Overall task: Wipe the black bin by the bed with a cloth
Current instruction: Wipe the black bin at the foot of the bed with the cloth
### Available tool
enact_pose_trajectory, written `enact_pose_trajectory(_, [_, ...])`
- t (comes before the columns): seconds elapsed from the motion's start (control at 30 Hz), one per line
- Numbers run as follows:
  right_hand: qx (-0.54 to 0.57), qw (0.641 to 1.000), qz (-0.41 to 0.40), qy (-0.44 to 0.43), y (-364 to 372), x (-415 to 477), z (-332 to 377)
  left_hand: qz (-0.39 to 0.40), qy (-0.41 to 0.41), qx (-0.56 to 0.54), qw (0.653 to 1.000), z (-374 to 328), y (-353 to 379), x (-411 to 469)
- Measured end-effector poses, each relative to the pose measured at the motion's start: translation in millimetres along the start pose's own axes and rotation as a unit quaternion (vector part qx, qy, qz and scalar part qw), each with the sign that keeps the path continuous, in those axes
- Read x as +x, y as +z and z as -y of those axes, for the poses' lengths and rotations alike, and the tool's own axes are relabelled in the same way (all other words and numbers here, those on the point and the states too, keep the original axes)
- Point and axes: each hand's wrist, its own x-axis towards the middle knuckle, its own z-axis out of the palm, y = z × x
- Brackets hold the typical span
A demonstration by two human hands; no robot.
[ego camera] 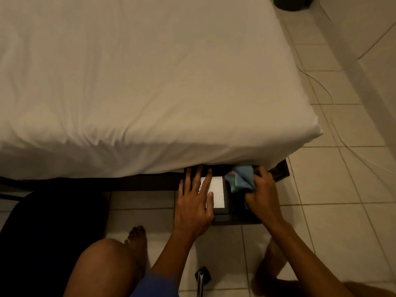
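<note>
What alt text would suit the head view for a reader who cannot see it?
A person's right grip holds a blue cloth against a black bin, while the left grip rests flat on its white-labelled top. The bin stands on tiled floor by a white-sheeted bed.

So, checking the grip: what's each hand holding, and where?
The right hand grips the blue cloth by its near end; the left hand lies flat on the black bin.
</note>
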Motion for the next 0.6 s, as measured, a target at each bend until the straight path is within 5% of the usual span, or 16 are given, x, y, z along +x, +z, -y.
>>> enact_pose_trajectory(0.07, [-0.003, 1.000, -0.004, 0.006, 1, 12, 8, 0.003, 0.002, -0.008, 1.000, 0, 1, 0])
enact_pose_trajectory(0.23, [-0.098, 0.979, 0.109, -0.144, -14, -26, 5, 0.007, 0.000, -0.013, 1.000, 1, 0, -2])
enact_pose_trajectory(0.37, [-0.147, 0.975, 0.084, -0.142, -15, 19, 17, 0.006, -0.001, -0.012, 1.000, 0, 1, 0])
enact_pose_trajectory(0.6, [-0.123, 0.961, 0.180, -0.168, -39, -30, 1, 0.001, 0.000, -0.026, 1.000, 3, 3, 1])
